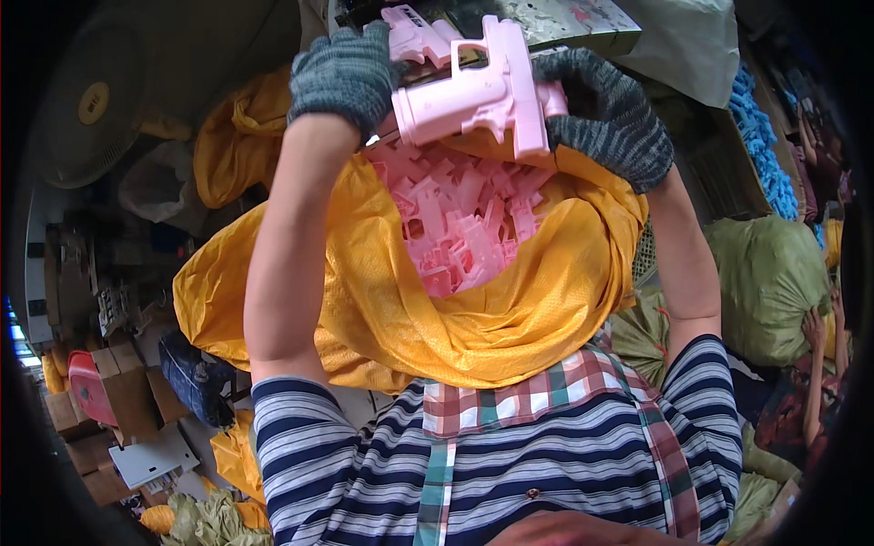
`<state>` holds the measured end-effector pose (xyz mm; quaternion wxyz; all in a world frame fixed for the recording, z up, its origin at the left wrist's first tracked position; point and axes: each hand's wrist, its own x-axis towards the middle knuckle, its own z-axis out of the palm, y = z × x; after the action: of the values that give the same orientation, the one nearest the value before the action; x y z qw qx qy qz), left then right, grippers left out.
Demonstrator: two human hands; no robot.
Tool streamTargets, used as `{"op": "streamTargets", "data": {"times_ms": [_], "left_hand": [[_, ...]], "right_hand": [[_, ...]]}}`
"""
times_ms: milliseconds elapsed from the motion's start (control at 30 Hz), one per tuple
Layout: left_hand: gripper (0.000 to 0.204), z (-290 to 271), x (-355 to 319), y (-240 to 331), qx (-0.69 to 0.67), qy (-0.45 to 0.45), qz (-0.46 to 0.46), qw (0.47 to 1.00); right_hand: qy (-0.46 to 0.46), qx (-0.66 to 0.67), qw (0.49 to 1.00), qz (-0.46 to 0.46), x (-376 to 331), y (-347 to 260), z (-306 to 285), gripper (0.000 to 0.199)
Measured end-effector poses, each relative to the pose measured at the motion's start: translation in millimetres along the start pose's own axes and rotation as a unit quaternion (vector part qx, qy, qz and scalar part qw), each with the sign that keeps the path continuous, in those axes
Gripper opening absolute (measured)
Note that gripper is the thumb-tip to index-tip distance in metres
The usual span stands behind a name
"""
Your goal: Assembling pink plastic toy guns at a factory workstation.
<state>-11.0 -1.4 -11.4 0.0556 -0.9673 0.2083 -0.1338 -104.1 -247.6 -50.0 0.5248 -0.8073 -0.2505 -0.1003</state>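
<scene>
Both hands wear dark grey knitted gloves. My left hand (344,75) and my right hand (605,109) together hold a pink plastic toy-gun shell (487,96) up above an open yellow woven sack (537,309). The left glove grips the shell's left end, the right glove its right side by the grip. A second pink shell (417,35) shows just behind the left glove. The sack below is filled with several more pink plastic shells (460,227), piled loosely.
Another yellow sack (238,136) lies at the upper left, a green sack (769,282) at the right. A standing fan (86,105) is far left. Cardboard boxes (123,382) and a blue bag (196,378) lie lower left. Blue plastic parts (765,146) fill a box upper right, near another person's arm (810,382).
</scene>
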Motion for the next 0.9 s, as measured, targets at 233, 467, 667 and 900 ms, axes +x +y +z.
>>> {"op": "streamTargets", "data": {"times_ms": [233,467,667,900], "left_hand": [[0.053,5.6,-119.4,-39.5,0.08,0.094,-0.089,0.988],[0.064,-6.7,-207.0,-103.5,0.177,-0.014,-0.223,0.959],[0.051,1.3,-188.1,-25.6,-0.193,0.1,-0.027,0.976],[0.047,34.2,-179.4,45.5,-0.272,-0.365,0.268,0.849]], "right_hand": [[-0.067,-0.081,0.994,-0.029,53.6,12.1,3.9,0.046],[-0.052,-0.295,0.936,-0.183,107.6,64.5,13.2,0.035],[-0.179,-0.044,0.967,0.178,52.9,-6.2,34.3,0.033],[-0.421,-0.198,0.885,0.016,-51.5,71.3,130.0,0.051]]}}
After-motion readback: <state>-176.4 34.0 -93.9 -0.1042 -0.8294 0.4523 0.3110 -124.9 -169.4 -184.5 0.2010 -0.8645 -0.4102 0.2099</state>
